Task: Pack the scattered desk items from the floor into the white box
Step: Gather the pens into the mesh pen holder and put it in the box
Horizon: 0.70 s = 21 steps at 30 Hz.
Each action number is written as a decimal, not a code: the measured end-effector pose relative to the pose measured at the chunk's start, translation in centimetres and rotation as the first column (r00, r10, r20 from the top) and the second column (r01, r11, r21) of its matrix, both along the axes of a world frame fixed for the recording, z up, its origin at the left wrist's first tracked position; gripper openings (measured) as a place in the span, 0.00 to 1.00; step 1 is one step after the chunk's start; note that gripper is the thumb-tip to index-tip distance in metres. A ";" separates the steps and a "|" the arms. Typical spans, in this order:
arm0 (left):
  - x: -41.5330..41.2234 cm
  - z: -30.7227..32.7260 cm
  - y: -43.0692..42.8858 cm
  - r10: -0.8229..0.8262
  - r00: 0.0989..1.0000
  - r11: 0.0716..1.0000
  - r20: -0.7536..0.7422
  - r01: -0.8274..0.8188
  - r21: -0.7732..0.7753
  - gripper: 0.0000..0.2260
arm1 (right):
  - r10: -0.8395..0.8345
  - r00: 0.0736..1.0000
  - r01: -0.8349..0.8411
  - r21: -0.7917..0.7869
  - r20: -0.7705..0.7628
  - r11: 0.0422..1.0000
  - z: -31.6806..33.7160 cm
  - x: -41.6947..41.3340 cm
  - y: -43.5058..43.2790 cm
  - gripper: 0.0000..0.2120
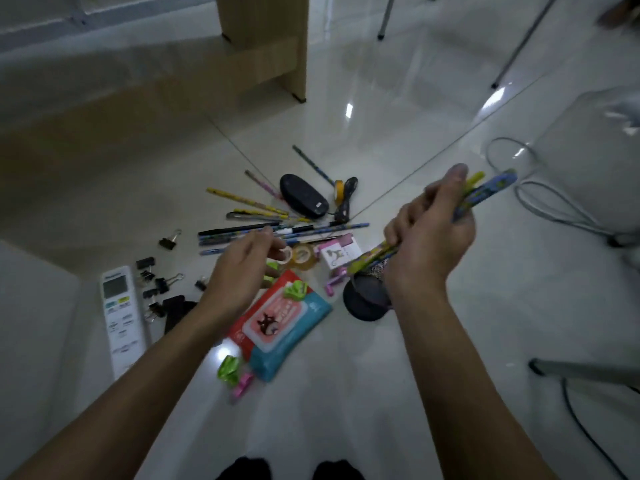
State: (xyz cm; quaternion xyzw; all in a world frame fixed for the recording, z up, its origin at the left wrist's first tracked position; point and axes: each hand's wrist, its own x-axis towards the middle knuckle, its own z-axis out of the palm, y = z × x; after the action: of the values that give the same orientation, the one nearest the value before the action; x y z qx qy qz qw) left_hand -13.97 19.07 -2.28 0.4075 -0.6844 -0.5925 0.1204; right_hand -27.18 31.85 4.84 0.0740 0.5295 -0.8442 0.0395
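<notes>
My right hand [429, 233] grips a bundle of pencils [485, 192], blue and yellow, above a black mesh pen cup [367, 299] lying on the floor. My left hand [239, 268] hovers over the pile with relaxed, slightly curled fingers and holds nothing. Below it lie several pencils and pens [249, 233], tape rolls [303, 256], a red and blue wipes pack [280, 323], green sharpeners [227, 367], binder clips [156, 278], a white remote [121, 313], a black case [303, 199] and a small pink box [337, 254]. No white box is in view.
A wooden desk leg [277, 46] stands at the back. Grey cables [540, 199] loop on the tiles at the right, beside metal chair legs [519, 53]. My feet [291, 469] show at the bottom edge.
</notes>
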 end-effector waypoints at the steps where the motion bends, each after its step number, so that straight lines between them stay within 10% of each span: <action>1: -0.4 -0.1 0.7 -0.049 0.999 0.999 0.019 0.049 0.002 0.18 | -0.048 0.997 0.051 0.044 -0.057 0.998 0.0 -0.6 1.0 0.19; 12: -2.4 -1.4 3.1 -0.234 0.970 0.972 0.060 0.234 0.001 0.12 | -0.015 0.951 0.140 0.385 -0.309 0.912 -4.7 -0.2 3.7 0.11; 16: -1.5 -1.7 1.8 -0.162 0.985 0.987 0.060 0.162 0.000 0.10 | 0.122 0.659 0.396 0.480 -0.742 0.783 -3.1 0.4 3.0 0.12; 18: -1.0 -2.1 0.6 -0.119 0.988 0.988 0.095 0.128 -0.090 0.08 | 0.223 0.591 0.293 0.464 -0.775 0.836 -3.1 1.6 1.7 0.09; 21: -0.5 -3.3 -2.0 -0.081 0.985 0.934 0.152 0.128 -0.333 0.06 | 0.439 0.766 -0.160 0.523 -0.469 0.837 -4.8 5.1 -1.3 0.09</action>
State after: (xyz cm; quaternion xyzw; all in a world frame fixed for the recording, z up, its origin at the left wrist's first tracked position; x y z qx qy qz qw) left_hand -14.49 17.07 -5.56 0.3828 -0.8040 -0.4413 0.1108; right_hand -22.12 30.58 0.00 -0.2636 0.7028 -0.6607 -0.0013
